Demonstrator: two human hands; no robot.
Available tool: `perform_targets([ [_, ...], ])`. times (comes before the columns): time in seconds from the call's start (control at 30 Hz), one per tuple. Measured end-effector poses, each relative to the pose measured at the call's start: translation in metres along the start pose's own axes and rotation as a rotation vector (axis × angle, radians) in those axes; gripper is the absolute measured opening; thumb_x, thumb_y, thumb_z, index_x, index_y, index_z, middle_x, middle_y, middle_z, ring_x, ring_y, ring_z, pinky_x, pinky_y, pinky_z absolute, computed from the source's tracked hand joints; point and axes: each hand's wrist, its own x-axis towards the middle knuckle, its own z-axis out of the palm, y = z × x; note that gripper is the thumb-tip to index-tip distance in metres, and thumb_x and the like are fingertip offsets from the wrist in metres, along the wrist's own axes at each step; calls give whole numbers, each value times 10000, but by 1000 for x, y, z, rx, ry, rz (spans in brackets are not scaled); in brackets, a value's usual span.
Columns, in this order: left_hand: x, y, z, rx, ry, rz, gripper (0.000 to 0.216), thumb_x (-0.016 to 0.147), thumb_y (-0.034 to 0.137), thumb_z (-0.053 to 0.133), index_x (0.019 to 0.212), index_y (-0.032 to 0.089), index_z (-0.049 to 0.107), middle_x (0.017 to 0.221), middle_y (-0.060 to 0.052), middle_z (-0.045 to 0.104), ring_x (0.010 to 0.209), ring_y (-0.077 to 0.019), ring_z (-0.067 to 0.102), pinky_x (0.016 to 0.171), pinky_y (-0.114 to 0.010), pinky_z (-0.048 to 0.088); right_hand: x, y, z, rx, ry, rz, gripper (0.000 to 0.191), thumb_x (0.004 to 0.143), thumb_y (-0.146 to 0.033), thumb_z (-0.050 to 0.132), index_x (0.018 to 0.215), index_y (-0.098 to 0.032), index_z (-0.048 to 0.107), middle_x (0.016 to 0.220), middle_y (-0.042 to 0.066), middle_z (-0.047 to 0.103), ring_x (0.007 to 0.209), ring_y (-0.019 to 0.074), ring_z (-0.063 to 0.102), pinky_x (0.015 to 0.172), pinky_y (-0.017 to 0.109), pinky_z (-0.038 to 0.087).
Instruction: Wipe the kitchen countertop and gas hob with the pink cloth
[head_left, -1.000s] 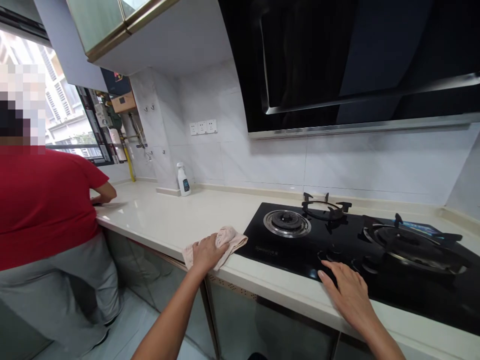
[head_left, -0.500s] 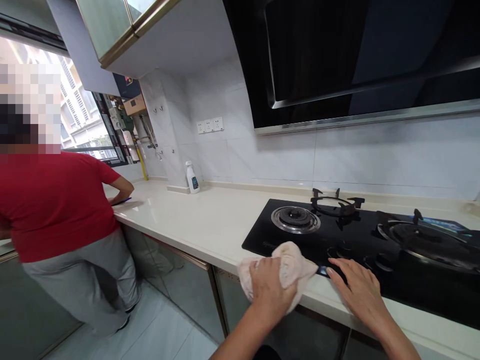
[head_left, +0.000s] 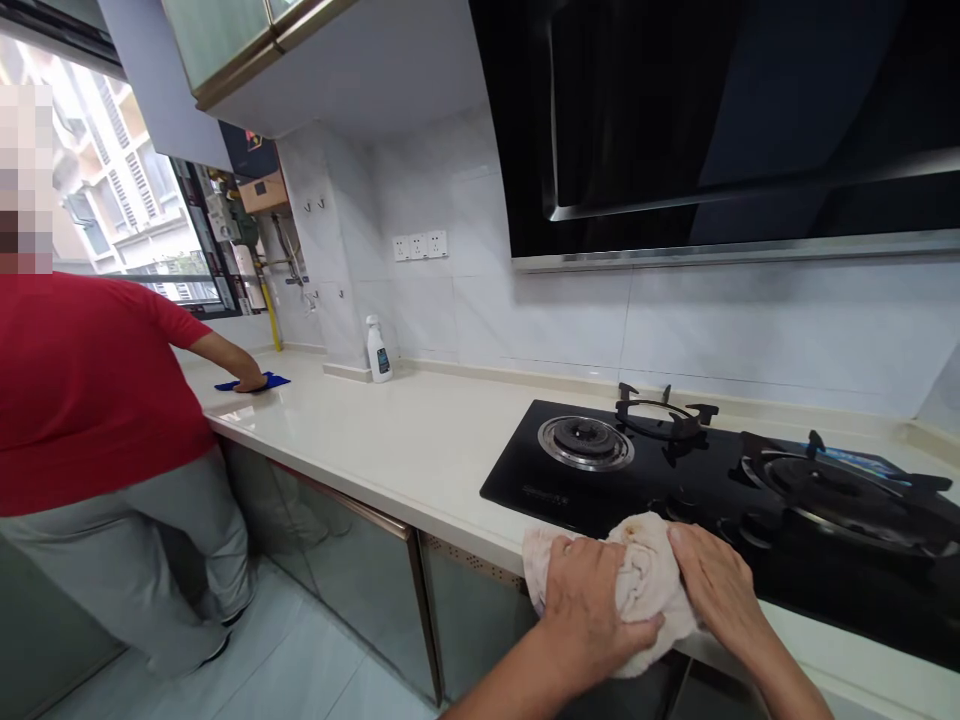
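Observation:
My left hand (head_left: 589, 610) is closed around a bunched pale pink cloth (head_left: 645, 575) at the front edge of the black glass gas hob (head_left: 675, 490). My right hand (head_left: 716, 590) rests against the cloth's right side with its fingers laid over it. The cloth sits over the front strip of the cream countertop (head_left: 420, 440), just below the hob's knobs. The round left burner (head_left: 585, 442) has no grate on it; a loose black pan support (head_left: 664, 415) lies behind it.
A second burner with its grate (head_left: 847, 480) is at the right. A white spray bottle (head_left: 377, 350) stands by the wall. Another person in a red shirt (head_left: 82, 390) stands at the left, one hand on a blue cloth (head_left: 251, 383). The black extractor hood (head_left: 712, 110) hangs overhead.
My left hand carried the pink cloth rightwards along the counter's front edge to the hob's front. My right hand came off the hob and onto the cloth. The other person's blue cloth came into view.

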Motion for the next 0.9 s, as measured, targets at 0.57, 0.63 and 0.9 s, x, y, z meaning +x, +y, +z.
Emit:
perform_targets([
  [0.57, -38, -200, -129, 393, 395, -384, 434, 835, 493, 589, 1149, 200, 647, 1140, -126, 724, 1147, -321, 626, 1092, -511, 367, -3, -19, -16, 2, -40, -11, 602, 967, -670, 251, 1192, -360, 716, 1350, 19, 665, 1387, 317, 474, 1182, 599, 272],
  [0.63, -40, -218, -134, 404, 480, -442, 403, 839, 480, 574, 1121, 202, 647, 1119, -125, 724, 1146, -329, 620, 1111, -543, 344, -3, -19, -15, -9, -29, -26, 598, 960, -675, 257, 1188, -366, 715, 1322, 18, 677, 1362, 315, 498, 1170, 594, 294],
  [0.9, -30, -219, -103, 416, 827, -650, 458, 854, 373, 557, 1278, 201, 545, 1274, -146, 600, 1317, -345, 476, 1143, -569, 350, -1, -20, -5, 12, 19, -60, 600, 951, -703, 276, 1189, -362, 709, 1274, 35, 693, 1323, 323, 518, 1161, 609, 285],
])
